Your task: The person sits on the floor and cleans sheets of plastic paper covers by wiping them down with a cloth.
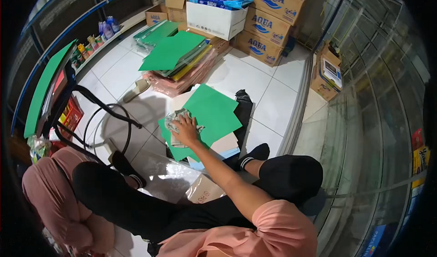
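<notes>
My right hand [184, 130] is on a crumpled grey patterned cloth [172, 119], its fingers curved over the fabric and somewhat apart. The cloth is pressed against the left part of a green sheet [211, 111] on the floor. More green, beige and pale blue sheets stick out from under it at different angles, with black plastic [244, 107] along the right side. My left hand is out of the picture.
Behind lies a stack of green and pink-wrapped sheets [175, 52]. AQUA boxes [261, 47] and a white box [216, 22] stand farther back. A black tubular frame [102, 104] and a person in dusty pink clothes [59, 198] are at left, glass panels [359, 152] at right.
</notes>
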`<state>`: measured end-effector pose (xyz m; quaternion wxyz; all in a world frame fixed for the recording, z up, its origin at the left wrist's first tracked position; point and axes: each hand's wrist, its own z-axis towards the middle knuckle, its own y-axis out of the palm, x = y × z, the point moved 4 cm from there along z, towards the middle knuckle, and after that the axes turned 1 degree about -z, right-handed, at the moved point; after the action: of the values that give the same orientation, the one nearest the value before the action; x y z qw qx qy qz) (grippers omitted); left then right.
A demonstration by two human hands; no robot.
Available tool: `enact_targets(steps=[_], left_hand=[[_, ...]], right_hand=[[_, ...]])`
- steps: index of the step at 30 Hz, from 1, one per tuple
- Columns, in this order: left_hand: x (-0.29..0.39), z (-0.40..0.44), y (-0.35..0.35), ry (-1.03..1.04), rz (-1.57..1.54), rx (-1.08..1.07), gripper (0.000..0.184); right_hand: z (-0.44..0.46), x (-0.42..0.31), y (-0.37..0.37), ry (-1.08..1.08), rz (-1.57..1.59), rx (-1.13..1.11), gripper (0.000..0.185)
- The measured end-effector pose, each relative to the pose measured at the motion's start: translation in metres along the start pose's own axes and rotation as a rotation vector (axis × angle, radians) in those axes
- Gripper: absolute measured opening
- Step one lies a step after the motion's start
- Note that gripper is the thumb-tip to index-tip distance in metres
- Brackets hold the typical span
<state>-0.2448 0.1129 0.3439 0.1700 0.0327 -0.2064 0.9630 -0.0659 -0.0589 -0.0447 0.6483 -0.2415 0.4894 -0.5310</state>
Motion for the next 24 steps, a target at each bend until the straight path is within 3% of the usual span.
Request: enact_targets(steps=[5,16,24], left_hand=[[0.002,-0.003,0.000,-0.077,-0.008,0.019,0.064],[-0.022,-0.069,-0.017,-0.628,0.106,0.067,0.060],[-0.026,-0.111,-0.013,-0.832,0.087,0.061,0.057]], right_hand=[[-0.003,-0.005,0.010,0.007,0.002,-0.036,0.039],[-0.006,-0.004,0.007,0.042,0.064,0.036,0.036],[-0.005,-0.004,0.005,0.027,0.043,0.007,0.040]])
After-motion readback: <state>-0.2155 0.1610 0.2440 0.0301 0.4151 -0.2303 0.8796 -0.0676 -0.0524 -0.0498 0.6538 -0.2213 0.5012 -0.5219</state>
